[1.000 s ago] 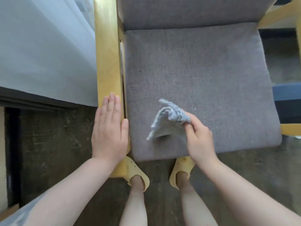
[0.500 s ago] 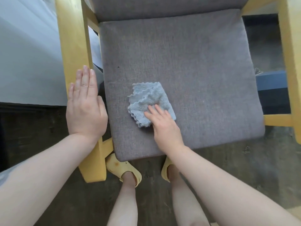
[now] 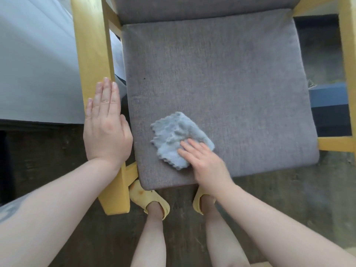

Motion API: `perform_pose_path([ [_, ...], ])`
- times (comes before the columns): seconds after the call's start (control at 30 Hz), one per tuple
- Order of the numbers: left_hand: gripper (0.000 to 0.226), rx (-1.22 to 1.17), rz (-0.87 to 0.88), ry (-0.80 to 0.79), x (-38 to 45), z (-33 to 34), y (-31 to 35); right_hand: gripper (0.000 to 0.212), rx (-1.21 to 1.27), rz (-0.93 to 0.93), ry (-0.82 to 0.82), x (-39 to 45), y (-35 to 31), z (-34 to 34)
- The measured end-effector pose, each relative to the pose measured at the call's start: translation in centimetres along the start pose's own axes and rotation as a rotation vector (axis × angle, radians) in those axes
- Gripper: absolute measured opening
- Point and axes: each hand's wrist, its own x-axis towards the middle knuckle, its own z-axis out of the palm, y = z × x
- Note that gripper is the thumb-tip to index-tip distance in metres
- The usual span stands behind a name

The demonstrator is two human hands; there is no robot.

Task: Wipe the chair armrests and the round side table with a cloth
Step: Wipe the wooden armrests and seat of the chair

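Now cloth (image 3: 178, 138) on seat cushion (image 3: 221, 83), under right hand (image 3: 207, 164) fingers.

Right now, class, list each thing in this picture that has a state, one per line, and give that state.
cloth: crumpled, lying flat on the seat cushion near its front edge.
right hand: open, straight fingers pressing on the cloth.
left hand: open, flat on the left armrest.
left armrest: bare wood, no cloth on it.
seat cushion: in place on the chair frame.

I saw pale blue cloth (image 3: 177, 137) lying folded on grey seat cushion (image 3: 221, 83), near front edge; yellow wooden armrest (image 3: 92, 45) alongside
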Motion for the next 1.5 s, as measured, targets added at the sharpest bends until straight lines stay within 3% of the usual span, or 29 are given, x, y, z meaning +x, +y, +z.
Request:
perform_pose_path([
  [0.1, 0.062, -0.010, 0.014, 0.019, 0.1, 0.0, -0.1, 0.051, -0.009, 0.344, 0.084, 1.0, 3.6, -2.1],
  [0.2, 0.061, -0.003, 0.025, 0.011, 0.0, 0.1, -0.1, 0.058, 0.048, 0.715, 0.151, 7.4, 2.4, -2.2],
  [0.23, 0.061, 0.000, 0.022, 0.013, 0.1, 0.1, 0.0, 0.058, 0.065, 0.705, 0.139, 9.0, 0.9, -1.9],
  [0.3, 0.061, -0.006, 0.026, 0.019, 0.1, 0.1, 0.0, 0.058, 0.070, 0.468, 0.059, 9.4, -2.1, -0.6],
  [0.37, 0.061, -0.018, 0.031, 0.025, 0.1, 0.2, 0.0, 0.054, 0.005, 0.182, -0.035, 6.3, -3.4, 0.1],
  [0.43, 0.062, -0.023, 0.025, 0.023, 0.1, 0.2, 0.0, 0.050, -0.064, 0.036, -0.077, 2.2, -2.3, -0.1],
  [0.5, 0.062, -0.025, 0.019, 0.019, 0.0, 0.2, 0.0, 0.051, -0.129, 0.061, -0.088, 0.7, 0.4, -1.2],
  [0.6, 0.061, -0.024, 0.027, 0.025, 0.1, 0.3, -0.1, 0.054, -0.183, 0.318, -0.134, 4.4, 2.3, -2.3],
  [0.7, 0.061, -0.015, 0.020, 0.026, 0.1, 0.4, 0.0, 0.069, -0.126, 0.472, -0.119, 10.2, 1.5, -1.4],
  [0.77, 0.061, -0.014, 0.019, 0.030, 0.1, 0.4, 0.0, 0.065, -0.090, 0.485, -0.054, 11.5, 0.3, -0.4],
  [0.87, 0.061, -0.012, 0.022, 0.022, 0.1, 0.4, 0.0, 0.052, -0.058, 0.206, 0.021, 8.1, -0.7, 0.6],
  [0.93, 0.062, -0.010, 0.022, 0.010, 0.1, 0.3, 0.0, 0.054, -0.104, -0.027, -0.054, 4.9, 0.8, 0.0],
  [1.0, 0.063, -0.012, -0.008, -0.002, 0.2, 0.1, 0.0, 0.055, -0.157, -0.148, -0.128, 4.6, 3.2, -1.6],
  [1.07, 0.064, -0.014, -0.070, -0.010, 0.3, 0.0, -0.1, 0.057, -0.169, -0.031, -0.152, 7.2, 4.0, -2.3],
  [1.17, 0.065, -0.014, -0.101, -0.030, 0.3, -0.1, 0.0, 0.061, -0.080, 0.325, -0.035, 13.1, 1.3, -1.2],
  [1.23, 0.063, -0.018, -0.098, -0.034, 0.3, -0.1, -0.1, 0.056, -0.028, 0.381, 0.028, 14.7, -1.1, 0.2],
  [1.3, 0.059, -0.021, -0.092, -0.027, 0.2, -0.1, -0.1, 0.052, -0.035, 0.132, -0.014, 13.1, -2.0, 1.3],
  [1.4, 0.056, -0.008, -0.080, -0.013, 0.1, 0.1, -0.1, 0.049, -0.130, -0.315, -0.209, 9.4, 0.2, 0.5],
  [1.43, 0.056, -0.008, -0.077, -0.011, 0.1, 0.1, -0.1, 0.049, -0.137, -0.364, -0.231, 9.3, 1.7, -0.4],
  [1.5, 0.056, -0.010, -0.072, -0.008, 0.1, 0.2, -0.2, 0.052, -0.133, -0.284, -0.178, 10.8, 4.2, -1.9],
])
